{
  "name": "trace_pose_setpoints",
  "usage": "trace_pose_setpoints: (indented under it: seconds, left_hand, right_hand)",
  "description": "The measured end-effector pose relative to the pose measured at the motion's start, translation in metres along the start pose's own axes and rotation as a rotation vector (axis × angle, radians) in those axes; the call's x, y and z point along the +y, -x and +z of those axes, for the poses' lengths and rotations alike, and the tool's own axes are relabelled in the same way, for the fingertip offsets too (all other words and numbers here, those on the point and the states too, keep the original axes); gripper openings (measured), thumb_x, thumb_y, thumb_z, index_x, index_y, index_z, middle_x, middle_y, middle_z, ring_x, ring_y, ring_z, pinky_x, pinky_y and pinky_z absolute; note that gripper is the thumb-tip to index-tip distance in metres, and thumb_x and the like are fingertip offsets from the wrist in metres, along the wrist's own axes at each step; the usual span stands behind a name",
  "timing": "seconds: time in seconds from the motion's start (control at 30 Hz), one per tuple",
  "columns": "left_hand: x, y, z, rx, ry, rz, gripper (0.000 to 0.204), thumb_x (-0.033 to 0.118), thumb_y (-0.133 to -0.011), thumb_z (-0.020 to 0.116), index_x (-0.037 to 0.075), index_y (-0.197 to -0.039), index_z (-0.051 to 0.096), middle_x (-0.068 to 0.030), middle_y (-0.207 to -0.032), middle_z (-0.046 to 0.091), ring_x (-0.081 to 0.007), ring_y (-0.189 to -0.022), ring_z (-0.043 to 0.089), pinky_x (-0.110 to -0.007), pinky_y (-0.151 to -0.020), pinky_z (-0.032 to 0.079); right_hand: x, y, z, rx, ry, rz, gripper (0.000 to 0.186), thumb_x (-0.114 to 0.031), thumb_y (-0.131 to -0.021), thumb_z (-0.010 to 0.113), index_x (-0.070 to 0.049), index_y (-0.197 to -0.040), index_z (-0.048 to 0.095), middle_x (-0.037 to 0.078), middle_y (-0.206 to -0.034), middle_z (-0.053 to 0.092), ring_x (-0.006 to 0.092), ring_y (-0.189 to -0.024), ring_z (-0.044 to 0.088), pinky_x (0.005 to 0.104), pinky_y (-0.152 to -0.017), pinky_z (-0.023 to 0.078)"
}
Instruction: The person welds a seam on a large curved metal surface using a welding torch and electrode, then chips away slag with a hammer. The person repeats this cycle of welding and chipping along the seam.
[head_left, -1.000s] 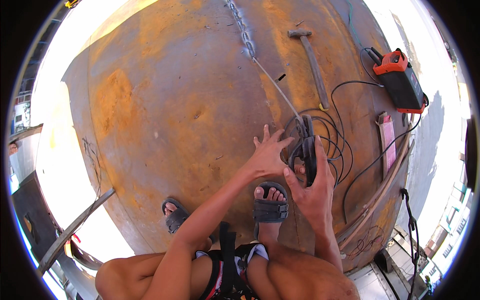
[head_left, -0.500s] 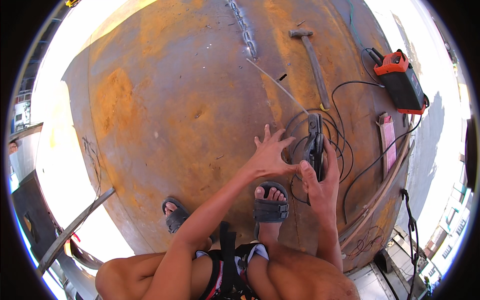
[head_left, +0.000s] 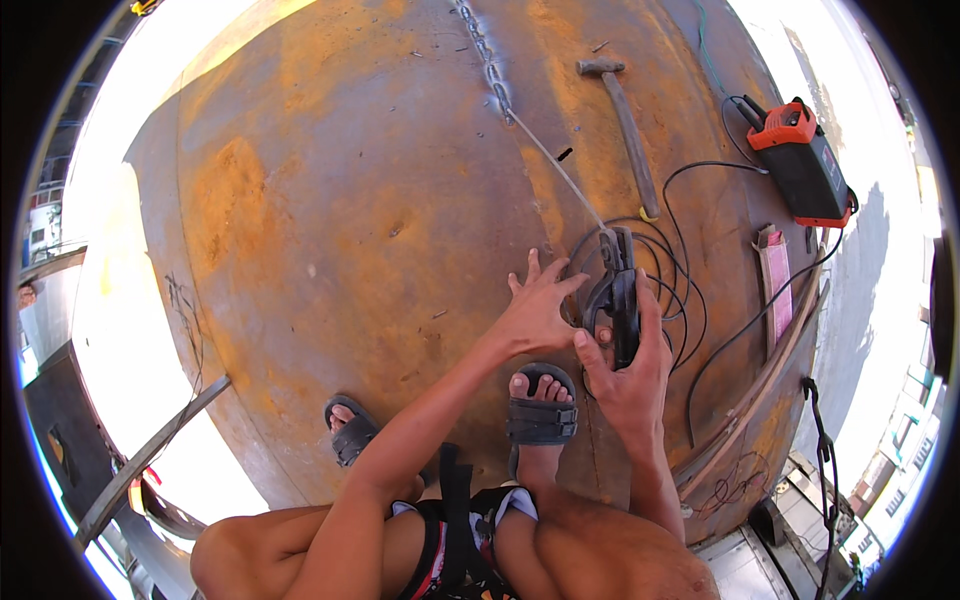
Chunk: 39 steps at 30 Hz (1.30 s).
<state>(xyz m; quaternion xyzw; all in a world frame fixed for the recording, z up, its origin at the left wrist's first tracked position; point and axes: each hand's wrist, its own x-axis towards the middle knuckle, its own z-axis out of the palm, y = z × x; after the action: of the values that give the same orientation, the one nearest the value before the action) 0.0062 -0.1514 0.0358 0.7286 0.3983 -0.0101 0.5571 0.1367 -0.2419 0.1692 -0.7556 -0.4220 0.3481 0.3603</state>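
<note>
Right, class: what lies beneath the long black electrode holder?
Around the holder, loops of thin black cable show against the rusty steel sheet; its body covers whatever lies directly below.

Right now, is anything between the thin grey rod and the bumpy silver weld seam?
Nothing visible is: the thin grey rod, clamped in the black holder in your right hand, has its tip at the near end of the bumpy silver weld seam. The long-handled metal hammer lies to the right.

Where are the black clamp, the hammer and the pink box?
Black clamp (head_left: 625,308), head view: on its dark body.
Hammer (head_left: 629,140), head view: midway along the handle.
Pink box (head_left: 775,287), head view: on its long face.
</note>
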Motion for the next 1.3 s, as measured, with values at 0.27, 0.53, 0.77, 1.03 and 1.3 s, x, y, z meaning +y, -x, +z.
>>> trace_pose_setpoints:
  seconds: [0.27, 0.53, 0.77, 1.03, 1.3]
  left_hand:
    - [0.0031, -0.0008, -0.0002, -0.009, -0.002, -0.007, 0.112, 0.061, -0.063, 0.087, 0.009, -0.158, 0.058, -0.0297, -0.173, 0.032, -0.0615, -0.163, 0.004, -0.089, -0.119, 0.01]
    - [0.0011, -0.0026, 0.0011, -0.009, -0.012, 0.001, 0.114, 0.064, -0.062, 0.088, 0.009, -0.157, 0.058, -0.0297, -0.173, 0.032, -0.0617, -0.162, 0.006, -0.089, -0.118, 0.011]
    - [-0.0011, -0.0019, 0.0019, 0.016, -0.036, 0.025, 0.112, 0.061, -0.062, 0.088, 0.009, -0.157, 0.058, -0.0302, -0.171, 0.034, -0.0646, -0.161, 0.009, -0.09, -0.117, 0.013]
    - [0.0016, -0.0018, 0.0003, -0.007, -0.015, -0.001, 0.108, 0.054, -0.063, 0.087, 0.009, -0.157, 0.058, -0.03, -0.173, 0.032, -0.0629, -0.162, 0.005, -0.09, -0.118, 0.011]
    - [-0.0051, -0.0015, 0.0012, -0.018, -0.027, -0.01, 0.119, 0.074, -0.065, 0.089, 0.01, -0.16, 0.056, -0.0272, -0.174, 0.032, -0.0586, -0.164, 0.003, -0.087, -0.12, 0.009]
  right_hand:
    - [-0.001, -0.0009, -0.0023, -0.023, 0.04, 0.005, 0.093, -0.028, -0.091, 0.087, 0.005, -0.164, 0.039, 0.027, -0.133, 0.069, 0.0329, -0.108, 0.074, 0.0411, -0.096, 0.057]
    - [-0.0009, 0.0008, -0.0051, -0.04, 0.102, -0.006, 0.093, -0.031, -0.092, 0.086, 0.005, -0.164, 0.038, 0.03, -0.142, 0.065, 0.0384, -0.122, 0.071, 0.0439, -0.104, 0.055]
    - [-0.0019, 0.0011, -0.0048, -0.039, 0.07, -0.002, 0.093, -0.031, -0.093, 0.085, 0.006, -0.164, 0.038, 0.031, -0.142, 0.065, 0.0385, -0.125, 0.071, 0.0439, -0.104, 0.055]
    - [-0.001, 0.0009, -0.0042, -0.047, 0.062, 0.025, 0.093, -0.03, -0.092, 0.086, 0.006, -0.164, 0.038, 0.03, -0.142, 0.065, 0.0382, -0.122, 0.071, 0.0436, -0.103, 0.056]
    - [0.0009, -0.0009, -0.0035, -0.015, -0.033, 0.033, 0.089, -0.028, -0.094, 0.085, 0.002, -0.164, 0.038, 0.021, -0.125, 0.07, 0.0263, -0.095, 0.075, 0.0386, -0.087, 0.06]
